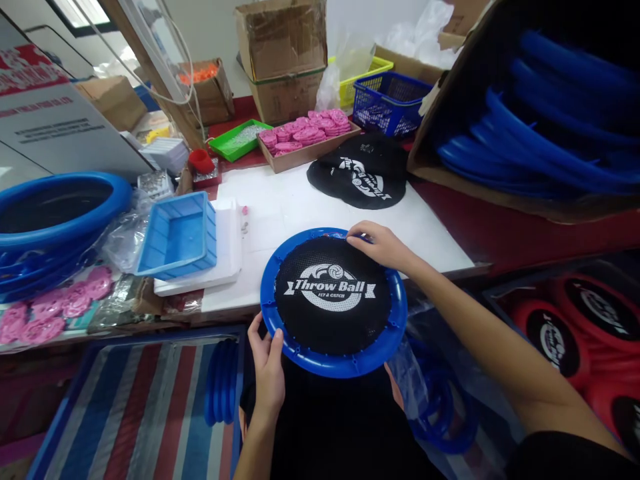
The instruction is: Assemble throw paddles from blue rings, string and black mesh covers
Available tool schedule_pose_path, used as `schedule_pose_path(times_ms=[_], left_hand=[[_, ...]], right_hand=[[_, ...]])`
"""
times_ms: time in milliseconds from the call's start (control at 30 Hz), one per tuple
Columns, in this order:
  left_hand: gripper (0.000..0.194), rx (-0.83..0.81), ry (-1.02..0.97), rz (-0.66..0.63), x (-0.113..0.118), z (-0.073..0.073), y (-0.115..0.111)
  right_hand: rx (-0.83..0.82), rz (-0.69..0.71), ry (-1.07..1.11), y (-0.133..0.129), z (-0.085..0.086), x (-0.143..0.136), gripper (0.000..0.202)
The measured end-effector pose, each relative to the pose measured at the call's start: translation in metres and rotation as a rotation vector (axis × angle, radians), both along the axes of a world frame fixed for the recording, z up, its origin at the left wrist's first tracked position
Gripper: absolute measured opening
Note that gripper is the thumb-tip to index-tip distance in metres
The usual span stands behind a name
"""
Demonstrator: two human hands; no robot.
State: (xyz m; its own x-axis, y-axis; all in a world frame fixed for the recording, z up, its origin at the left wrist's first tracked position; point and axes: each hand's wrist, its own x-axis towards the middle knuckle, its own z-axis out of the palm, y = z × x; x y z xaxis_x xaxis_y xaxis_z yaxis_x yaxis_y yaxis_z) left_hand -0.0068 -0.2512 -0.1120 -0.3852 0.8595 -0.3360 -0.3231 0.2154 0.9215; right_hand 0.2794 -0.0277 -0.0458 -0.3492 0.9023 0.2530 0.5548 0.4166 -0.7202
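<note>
Through the head view I get a pale wall behind a dark red worktop, part of it under a white sheet. At upper left I see 1 dark-framed window letting in bright light, and 1 slanted wooden post with a pale cable near it. 2 brown cartons sit stacked against the wall.

Your printed "Throw Ball"
You can read "Throw Ball" and (smaller) "FLY & CATCH" on your blue-rimmed disc; "Throw Ball" also marks the black discs.
</note>
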Motion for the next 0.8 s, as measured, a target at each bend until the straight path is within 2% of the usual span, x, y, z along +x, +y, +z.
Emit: schedule_pose_path(times_ms=[167,267,333,400,500,567,667,800], left_hand=[[0.085,-0.008,-0.007,-0.071,-0.004,-0.004,-0.004],[0.077,-0.007,0.049,-0.097,-0.017,-0.015,-0.007],[0.064,-0.006,0.166,-0.076,-0.034,-0.03,-0.009],[0.058,-0.05,0.335,-0.066,-0.057,-0.052,-0.009],[0.062,-0.239,0.573,-0.139,-0.092,-0.089,-0.004],[0.062,-0.288,0.609,-0.161,-0.109,-0.111,0.004],[0.049,-0.293,0.617,-0.2,-0.118,-0.133,0.021],[0.025,-0.292,0.668,-0.215,-0.113,-0.146,0.046]], right_hand=[[-0.014,0.013,-0.044,0.009,-0.002,-0.008,0.018],[-0.005,0.026,-0.072,0.015,-0.003,-0.01,0.016],[0.008,0.04,-0.098,0.017,-0.003,-0.011,0.015],[0.023,0.055,-0.132,0.019,-0.002,-0.012,0.015],[0.052,0.084,-0.206,0.02,0.001,-0.012,0.017],[0.065,0.098,-0.261,0.02,0.003,-0.012,0.019],[0.076,0.099,-0.329,0.019,0.005,-0.015,0.022],[0.081,0.068,-0.375,0.016,0.005,-0.02,0.025]])
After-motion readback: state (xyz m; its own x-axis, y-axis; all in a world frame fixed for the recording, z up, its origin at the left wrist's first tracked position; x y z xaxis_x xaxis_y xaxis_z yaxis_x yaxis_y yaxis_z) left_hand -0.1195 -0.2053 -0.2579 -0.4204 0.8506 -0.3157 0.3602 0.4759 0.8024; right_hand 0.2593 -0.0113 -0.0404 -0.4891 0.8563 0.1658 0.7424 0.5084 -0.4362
